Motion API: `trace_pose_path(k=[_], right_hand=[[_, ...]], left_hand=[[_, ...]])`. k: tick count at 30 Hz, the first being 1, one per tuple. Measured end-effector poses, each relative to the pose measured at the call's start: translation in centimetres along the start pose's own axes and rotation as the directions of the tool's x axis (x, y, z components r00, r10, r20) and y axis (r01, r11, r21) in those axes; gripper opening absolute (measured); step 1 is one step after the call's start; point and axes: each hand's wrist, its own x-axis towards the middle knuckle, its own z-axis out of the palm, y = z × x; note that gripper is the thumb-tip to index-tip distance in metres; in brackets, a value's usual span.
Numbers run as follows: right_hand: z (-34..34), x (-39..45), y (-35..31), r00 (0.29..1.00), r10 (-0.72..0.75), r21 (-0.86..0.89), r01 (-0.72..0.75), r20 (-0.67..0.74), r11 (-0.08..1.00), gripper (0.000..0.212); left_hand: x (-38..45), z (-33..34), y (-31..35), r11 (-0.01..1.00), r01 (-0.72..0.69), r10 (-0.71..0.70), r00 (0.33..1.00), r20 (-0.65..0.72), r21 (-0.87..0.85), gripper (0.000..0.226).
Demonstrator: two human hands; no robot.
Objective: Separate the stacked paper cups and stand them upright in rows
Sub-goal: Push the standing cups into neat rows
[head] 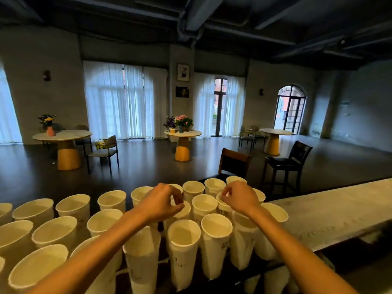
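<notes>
1. Nearest the camera, two bare forearms reach out over rows of white paper cups [183, 232] standing upright on a dark surface, many rows already filled from near left to far right.
2. Left hand [160, 202] hovers over a mid-row cup [180, 211], fingers curled with thumb and fingertips drawn together near its rim; whether it actually pinches the cup I cannot tell.
3. Right hand [237, 197] pinches the rim of another cup [222, 205] just to the right.
4. Judging by this, placing is in hand; the next move calls for releasing each cup squarely without knocking its close neighbours.
</notes>
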Motion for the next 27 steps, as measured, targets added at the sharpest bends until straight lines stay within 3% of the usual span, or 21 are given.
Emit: trace_pose_path(k=[8,14,20,27], right_hand=[[-0.6,2.7,5.9,0.985,-0.086,0.011,0.085,0.147,0.996,0.018],[-0.3,4.7,7.6,0.998,-0.041,-0.086,0.046,0.054,0.995,0.022],[0.8,6.0,8.2,0.997,-0.026,-0.150,0.037,0.073,0.988,0.038],[1.4,6.9,7.8,0.994,-0.057,-0.184,0.073,0.091,0.980,0.030]], left_hand=[[5.6,4.6,4.5,0.990,-0.028,0.007,0.989,0.146,0.138,0.027],[7.2,6.6,4.2,0.982,-0.009,-0.037,0.970,0.240,0.189,0.027],[7.5,7.0,3.9,0.978,-0.013,-0.046,0.959,0.279,0.207,0.021],[7.5,6.5,4.0,0.976,-0.018,-0.043,0.961,0.273,0.216,0.020]])
